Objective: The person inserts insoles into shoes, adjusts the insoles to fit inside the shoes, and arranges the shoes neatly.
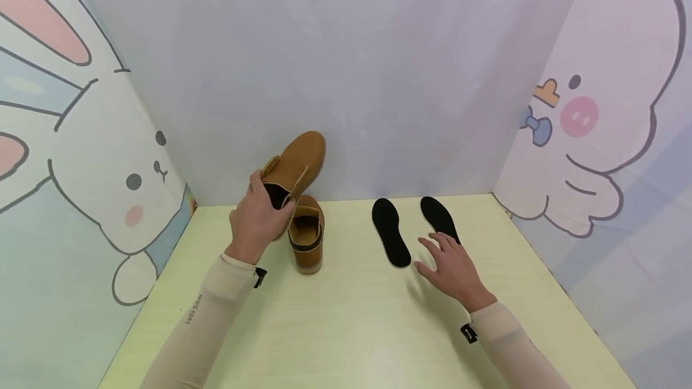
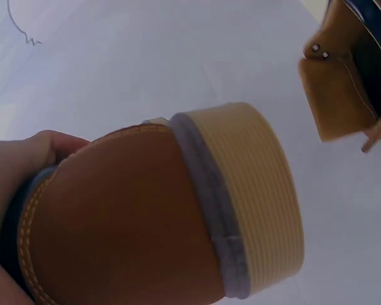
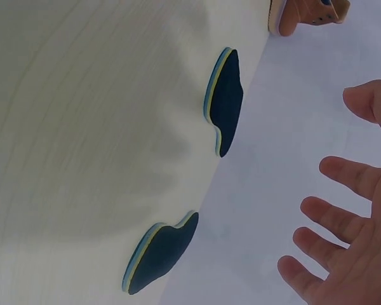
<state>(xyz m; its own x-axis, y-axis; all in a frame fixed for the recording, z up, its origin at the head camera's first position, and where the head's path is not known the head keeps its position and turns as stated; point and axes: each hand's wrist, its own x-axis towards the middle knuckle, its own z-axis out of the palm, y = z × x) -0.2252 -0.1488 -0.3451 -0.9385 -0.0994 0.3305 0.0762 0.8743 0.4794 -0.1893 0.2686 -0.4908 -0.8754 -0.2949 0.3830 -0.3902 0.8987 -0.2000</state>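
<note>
My left hand [image 1: 256, 221] grips a tan leather shoe [image 1: 300, 161] by its collar, thumb and fingers around the opening, with the toe tilted up and to the right. In the left wrist view the heel of this held shoe [image 2: 114, 216] fills the foreground, its ribbed sole edge facing right. A matching shoe [image 1: 309, 263] stands on the table just beneath it, toe toward the back wall. Over the table at the right, my right hand [image 1: 451, 269] hovers with spread fingers and holds nothing. Near it lie two black insoles, the left insole [image 1: 390, 233] and the right insole [image 1: 439, 216], partly overlapped by the fingers.
A pale wooden table [image 1: 346, 329] reaches back to a plain whitish cloth wall [image 1: 346, 77]. Side panels carry a cartoon rabbit [image 1: 103, 155] on the left and a cartoon chick [image 1: 600, 95] on the right. In the right wrist view the insoles show layered blue and yellow edges.
</note>
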